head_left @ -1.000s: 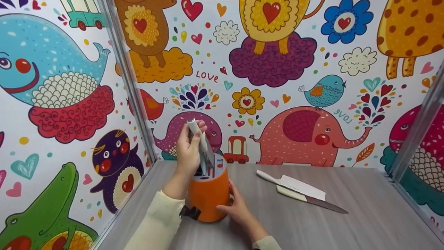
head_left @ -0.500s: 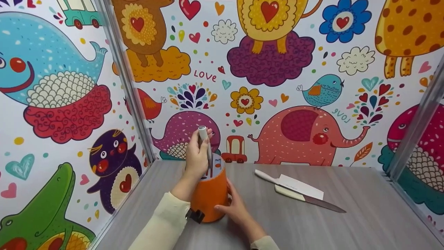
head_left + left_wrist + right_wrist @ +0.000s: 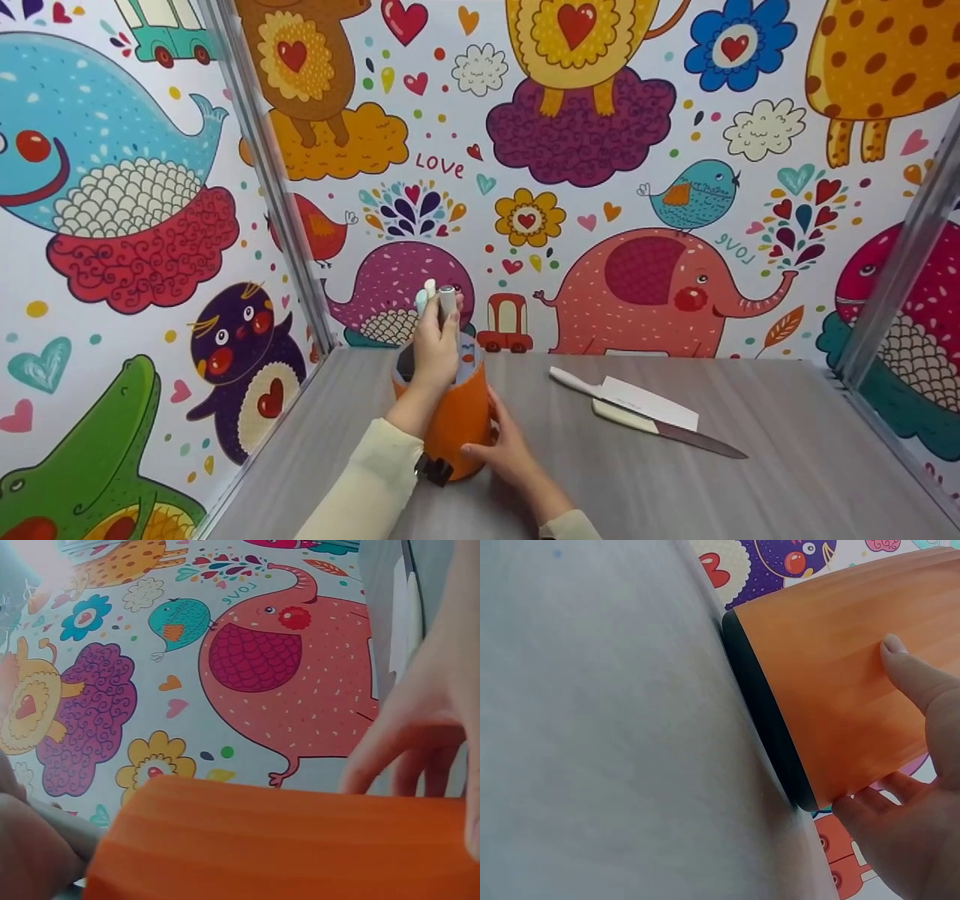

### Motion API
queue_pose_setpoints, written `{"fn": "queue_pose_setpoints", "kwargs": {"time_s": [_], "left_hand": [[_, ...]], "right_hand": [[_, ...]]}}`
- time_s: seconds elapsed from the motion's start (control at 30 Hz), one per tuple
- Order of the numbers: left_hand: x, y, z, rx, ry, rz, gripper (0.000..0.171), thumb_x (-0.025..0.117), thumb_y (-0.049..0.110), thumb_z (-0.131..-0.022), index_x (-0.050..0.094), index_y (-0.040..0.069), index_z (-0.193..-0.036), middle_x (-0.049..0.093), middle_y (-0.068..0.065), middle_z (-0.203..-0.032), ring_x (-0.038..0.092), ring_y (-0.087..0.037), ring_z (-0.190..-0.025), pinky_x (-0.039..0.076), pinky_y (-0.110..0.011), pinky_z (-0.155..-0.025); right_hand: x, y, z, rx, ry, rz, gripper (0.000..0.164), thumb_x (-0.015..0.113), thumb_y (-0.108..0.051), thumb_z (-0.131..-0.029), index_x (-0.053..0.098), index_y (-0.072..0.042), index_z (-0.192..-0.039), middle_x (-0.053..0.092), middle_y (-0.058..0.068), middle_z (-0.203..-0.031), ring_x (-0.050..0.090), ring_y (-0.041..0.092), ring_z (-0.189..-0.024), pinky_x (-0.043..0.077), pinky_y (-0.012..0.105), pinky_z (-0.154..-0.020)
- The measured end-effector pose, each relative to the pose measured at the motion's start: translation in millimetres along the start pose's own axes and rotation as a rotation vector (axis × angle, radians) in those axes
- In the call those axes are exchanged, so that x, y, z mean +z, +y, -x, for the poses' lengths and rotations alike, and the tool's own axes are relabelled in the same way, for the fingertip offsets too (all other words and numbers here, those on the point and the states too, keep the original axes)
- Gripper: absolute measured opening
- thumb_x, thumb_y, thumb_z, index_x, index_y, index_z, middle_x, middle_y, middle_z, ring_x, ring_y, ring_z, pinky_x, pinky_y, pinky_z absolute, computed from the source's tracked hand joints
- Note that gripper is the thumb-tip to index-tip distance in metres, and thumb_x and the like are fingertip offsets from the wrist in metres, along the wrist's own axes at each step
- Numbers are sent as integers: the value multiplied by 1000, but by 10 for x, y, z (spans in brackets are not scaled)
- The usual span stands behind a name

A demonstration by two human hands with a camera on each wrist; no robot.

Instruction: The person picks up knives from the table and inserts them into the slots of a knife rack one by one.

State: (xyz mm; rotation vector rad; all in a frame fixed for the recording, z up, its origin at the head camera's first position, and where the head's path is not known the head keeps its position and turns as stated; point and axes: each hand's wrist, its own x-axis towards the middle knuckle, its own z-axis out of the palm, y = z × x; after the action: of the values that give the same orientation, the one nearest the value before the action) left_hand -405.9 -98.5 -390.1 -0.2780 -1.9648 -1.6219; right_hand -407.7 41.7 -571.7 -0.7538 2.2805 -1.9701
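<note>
Holding the orange knife block in the lower middle of the head view, the right hand is resting its thumb on one side and its fingers on another. Higher up, the left hand is gripping a grey-ended handle above the block's mouth; it is hiding how deep the blade is sitting. Two other pale handles are showing just beside it. Farther, right of centre, a white cleaver and a cream-handled knife are lying on the table, so the work is seeming about halfway, these two being perhaps the part left
</note>
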Motion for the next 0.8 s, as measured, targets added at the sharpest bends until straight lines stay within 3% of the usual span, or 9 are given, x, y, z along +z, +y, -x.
{"fn": "queue_pose_setpoints", "kwargs": {"time_s": [0.17,0.47,0.6,0.8], "left_hand": [[49,-64,-20,-42,24,1,38,48,11,-113,53,1,-149,62,-20,-149,54,-37,-145,40,-54,-125],[93,-43,-61,-104,108,39,41,52,7,-111,52,-3,-151,55,-25,-155,54,-39,-143,41,-55,-125],[71,-15,-48,-54,138,81,46,53,2,-109,47,-4,-154,52,-24,-159,50,-38,-149,39,-51,-125],[-12,98,82,106,159,70,47,57,2,-108,49,1,-155,54,-16,-161,49,-34,-152,42,-46,-121]], "right_hand": [[1,-8,13,-11,9,9,108,89,-29,-88,21,-14,-170,37,18,-171,41,44,-153,32,67,-125],[19,5,22,12,17,1,107,89,-28,-88,23,-19,-170,40,14,-170,42,40,-153,32,67,-126],[29,-2,27,24,17,-2,108,90,-29,-87,23,-21,-170,40,13,-170,42,40,-153,33,65,-126],[25,-2,17,18,26,-16,106,90,-31,-87,24,-23,-170,41,11,-170,43,38,-153,36,62,-126]]}}
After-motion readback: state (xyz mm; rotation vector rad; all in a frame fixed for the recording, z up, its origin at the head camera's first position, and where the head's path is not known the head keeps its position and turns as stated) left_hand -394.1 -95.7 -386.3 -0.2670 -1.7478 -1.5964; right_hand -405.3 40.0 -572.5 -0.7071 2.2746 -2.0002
